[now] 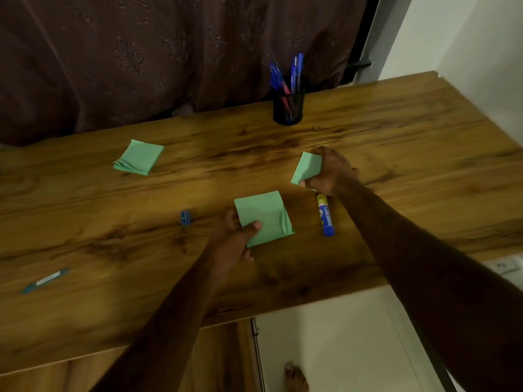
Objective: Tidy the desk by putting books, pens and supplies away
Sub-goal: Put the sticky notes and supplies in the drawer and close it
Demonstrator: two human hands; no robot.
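My left hand [235, 239] pinches a green sticky-note pad [264, 216] by its near left corner, thumb on top, at the middle of the wooden desk [396, 142]. My right hand [329, 172] grips a smaller green pad [307, 166], tilted up off the desk. A third green pad [138, 157] lies apart at the back left. A blue and yellow glue stick [325, 215] lies just under my right wrist. A small blue sharpener [184, 217] sits left of my left hand. A teal pen-like item [46, 280] lies near the front left.
A black mesh pen cup [288, 104] with several blue and red pens stands at the desk's back edge. A dark curtain [169, 52] hangs behind. A white wall [467, 32] bounds the right. My bare foot [295, 377] shows on the floor below.
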